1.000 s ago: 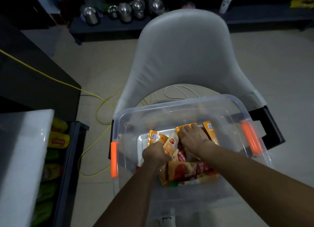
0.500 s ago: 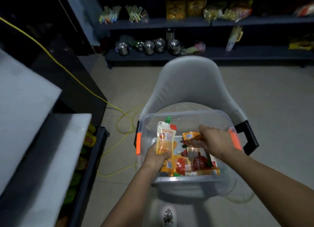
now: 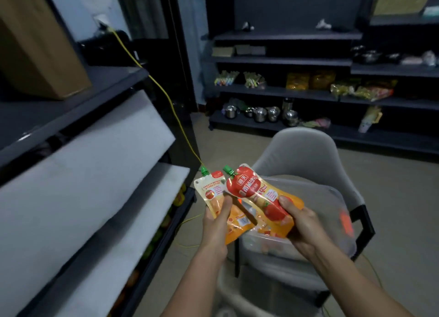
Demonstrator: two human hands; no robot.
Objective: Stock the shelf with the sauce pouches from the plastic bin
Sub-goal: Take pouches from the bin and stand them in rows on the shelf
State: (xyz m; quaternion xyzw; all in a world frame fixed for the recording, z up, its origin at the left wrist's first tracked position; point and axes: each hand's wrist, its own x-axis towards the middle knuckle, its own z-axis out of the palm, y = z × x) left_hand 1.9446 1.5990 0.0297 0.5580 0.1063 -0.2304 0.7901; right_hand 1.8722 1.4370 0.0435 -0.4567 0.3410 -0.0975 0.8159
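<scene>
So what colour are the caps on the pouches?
Green caps, clearest in the head view.

A dim room with a beige floor (image 3: 392,198). Dark shelving (image 3: 285,61) lines the far wall, carrying steel pots (image 3: 260,114) and yellow packets (image 3: 311,79). A grey chair (image 3: 306,150) stands in front. A yellow cable (image 3: 166,98) runs from a wall socket (image 3: 101,19).

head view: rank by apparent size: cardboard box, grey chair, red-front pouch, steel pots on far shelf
1. grey chair
2. cardboard box, cropped by the frame, so its spot against the chair is unsure
3. red-front pouch, enlarged by nearness
4. steel pots, far off
</scene>
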